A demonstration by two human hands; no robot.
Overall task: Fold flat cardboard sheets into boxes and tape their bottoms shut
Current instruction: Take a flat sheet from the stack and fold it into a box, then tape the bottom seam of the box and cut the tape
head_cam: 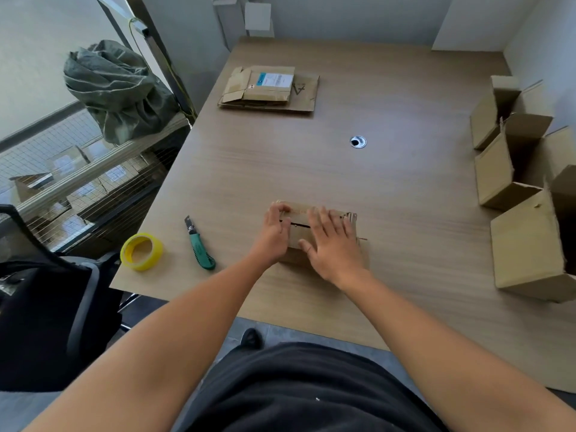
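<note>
A small cardboard box (300, 232) stands on the wooden table (389, 182) in front of me, its flaps folded over on top with a dark slit between them. My left hand (276, 235) lies on the box's left end, fingers curled over its far edge. Over the right flaps my right hand (332, 244) presses down flat with fingers spread. A roll of yellow tape (141, 251) sits near the table's left edge. Flat cardboard sheets (269, 88) lie stacked at the far side.
A green utility knife (199, 244) lies between the tape and the box. Several folded open boxes (523, 194) stand along the right edge. A cable hole (357, 141) is in the table's middle. A black chair (46, 307) and a green sack (118, 85) are at left.
</note>
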